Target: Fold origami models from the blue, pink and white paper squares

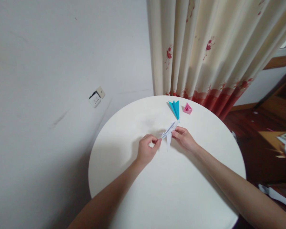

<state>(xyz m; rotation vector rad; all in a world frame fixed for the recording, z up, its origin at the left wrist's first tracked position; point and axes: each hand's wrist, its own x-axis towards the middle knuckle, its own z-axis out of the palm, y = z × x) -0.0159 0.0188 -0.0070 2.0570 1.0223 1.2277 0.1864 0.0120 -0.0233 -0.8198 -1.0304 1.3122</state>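
Hands, L (146, 149) & R (184, 138), pinch white folded paper (169, 131).

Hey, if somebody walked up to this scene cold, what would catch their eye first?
Probably the two hands meeting mid-table: the left hand and right hand both pinch a folded white paper shape over the round white table. Next, the bright colours just beyond it: a blue folded paper piece and a small pink one near the far edge, before the floral curtain.
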